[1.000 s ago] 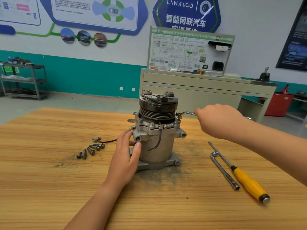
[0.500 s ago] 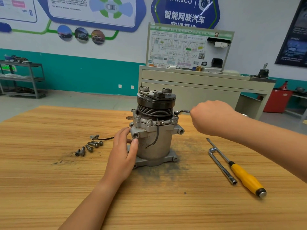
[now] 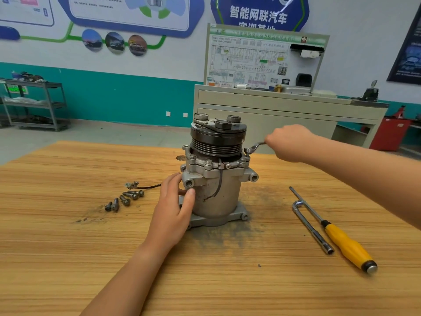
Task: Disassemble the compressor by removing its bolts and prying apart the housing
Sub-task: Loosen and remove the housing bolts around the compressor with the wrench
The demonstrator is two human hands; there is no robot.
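The grey compressor (image 3: pixel 216 192) stands upright on the wooden table (image 3: pixel 68 258), its black pulley on top. My left hand (image 3: pixel 173 208) holds the left side of the housing, fingers and thumb wrapped against it. My right hand (image 3: pixel 290 142) grips the handle of a bent metal wrench (image 3: pixel 254 148) whose head sits on a bolt at the right of the upper flange. Other bolts (image 3: pixel 208 162) still stand in the flange. Several removed bolts (image 3: pixel 124 199) lie on the table to the left.
A yellow-handled screwdriver (image 3: pixel 341 238) and an L-shaped socket wrench (image 3: pixel 312 229) lie to the right of the compressor. A small connector with a black wire (image 3: pixel 139 185) lies by the loose bolts. Dark grime marks the table around the base. A beige cabinet (image 3: pixel 284 103) stands behind.
My right hand has stayed on the wrench at the flange bolt, with the handle shifting slightly. My left hand keeps its hold on the housing. The view has shifted a little.
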